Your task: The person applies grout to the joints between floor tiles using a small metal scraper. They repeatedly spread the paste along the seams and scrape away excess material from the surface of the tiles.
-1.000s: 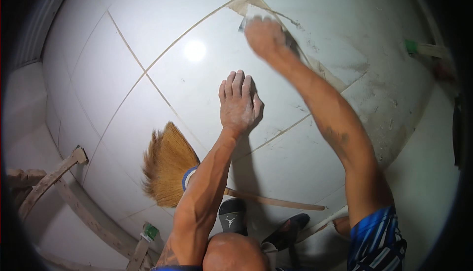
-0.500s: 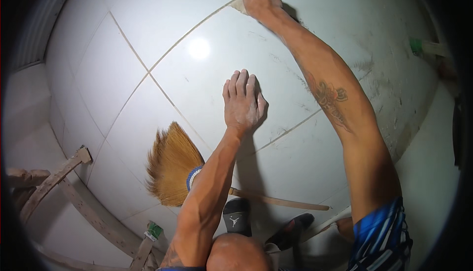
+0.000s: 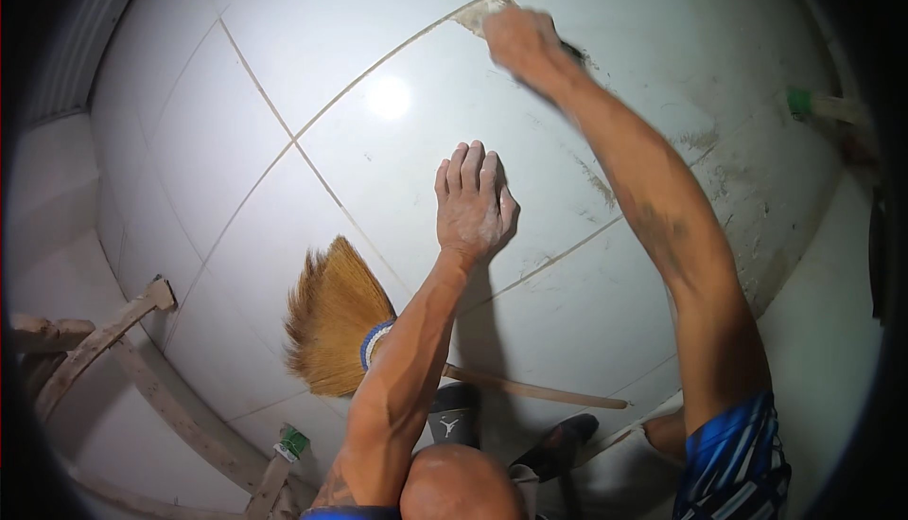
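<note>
My left hand (image 3: 470,200) lies flat on a glossy white tile (image 3: 416,123), fingers stretched forward and dusted pale. Farther forward and to the right, my right hand (image 3: 523,39) is closed in a fist just above the floor. A dark bit shows behind its heel, but what it grips is mostly hidden and cannot be named. Right beside that fist, a beige smear (image 3: 470,17) covers the spot where the grout lines cross. Grey marks (image 3: 598,179) streak the tiles beside my right forearm.
A straw broom (image 3: 336,317) lies left of my left forearm, its wooden handle (image 3: 539,391) running behind the arm to the right. Wooden furniture legs (image 3: 142,302) stand at the left; another leg with a green-wrapped end (image 3: 800,104) is at far right. My slippered foot (image 3: 454,416) is below.
My right hand has drawn back toward me and to the right, uncovering more of the beige smear. My left hand stays flat on the tile; the whole view has shifted slightly.
</note>
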Demonstrator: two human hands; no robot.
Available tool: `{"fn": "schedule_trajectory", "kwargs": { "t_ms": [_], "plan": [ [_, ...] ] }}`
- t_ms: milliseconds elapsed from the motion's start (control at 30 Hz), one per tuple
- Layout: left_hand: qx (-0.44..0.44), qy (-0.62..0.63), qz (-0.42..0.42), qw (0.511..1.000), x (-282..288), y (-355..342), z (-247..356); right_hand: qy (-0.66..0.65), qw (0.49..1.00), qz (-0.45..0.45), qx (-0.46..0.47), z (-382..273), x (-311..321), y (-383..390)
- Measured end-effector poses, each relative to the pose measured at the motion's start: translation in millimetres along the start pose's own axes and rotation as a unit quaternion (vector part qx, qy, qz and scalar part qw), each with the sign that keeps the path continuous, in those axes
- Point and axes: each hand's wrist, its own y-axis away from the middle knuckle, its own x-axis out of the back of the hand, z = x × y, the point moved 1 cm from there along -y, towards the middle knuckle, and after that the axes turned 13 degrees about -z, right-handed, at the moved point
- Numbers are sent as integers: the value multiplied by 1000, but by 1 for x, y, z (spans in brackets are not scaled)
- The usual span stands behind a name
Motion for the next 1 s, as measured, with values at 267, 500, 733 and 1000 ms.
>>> {"fn": "schedule_trajectory", "kwargs": {
  "t_ms": [267, 500, 733, 1000],
  "plan": [
    [-19, 19, 11, 1000, -7, -8, 18, 15, 998, 51, -44, 33, 23, -40],
    [-9, 4, 12, 1000, 6, -10, 2, -23, 998, -35, -36, 8, 17, -2],
    [-5, 9, 3, 1000, -1, -3, 2, -29, 999, -38, -15, 8, 18, -9],
    [-13, 17, 16, 1000, -4, -12, 17, 0, 999, 28, -25, 35, 28, -33]
  ]
}}
